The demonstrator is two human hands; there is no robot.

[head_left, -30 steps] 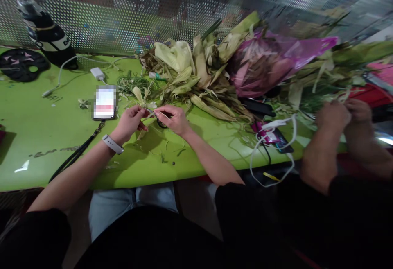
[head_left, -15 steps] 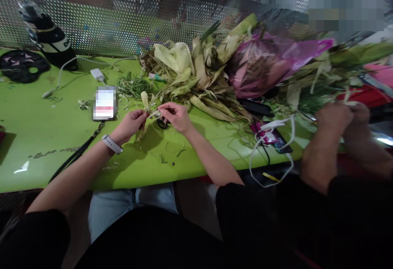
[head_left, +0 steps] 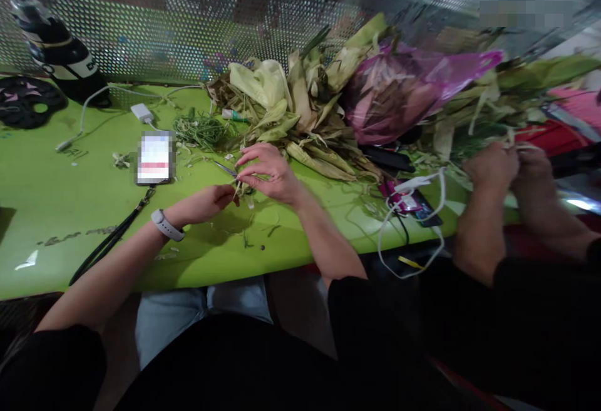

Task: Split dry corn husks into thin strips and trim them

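My left hand (head_left: 211, 203) is closed, its fingertips pinching a small corn husk piece (head_left: 245, 192) with loose pale strips. Facing it, my right hand (head_left: 270, 174) has thumb and forefinger pressed together at the top of that piece, the other fingers spread. What lies in this pinch is too small to make out. The metal blades of what look like scissors (head_left: 226, 168) show just beyond my right fingertips; their handles are hidden. A bunch of green string-like strands (head_left: 200, 131) and a small glue-like tube (head_left: 233, 115) lie further back.
Dried corn husks (head_left: 300, 101) and a pink plastic bag (head_left: 385, 95) are heaped behind my right hand. A phone (head_left: 154, 157) with a strap lies left. White cables (head_left: 441, 198) loop over the right table edge. A co-worker's hands (head_left: 498, 164) work at right. A dark bottle (head_left: 61, 54) stands back left.
The husk piece has tipped from upright to low between my hands and moved slightly right and nearer me. My left hand dropped lower; my right fingers spread. The scissor blades have come into sight.
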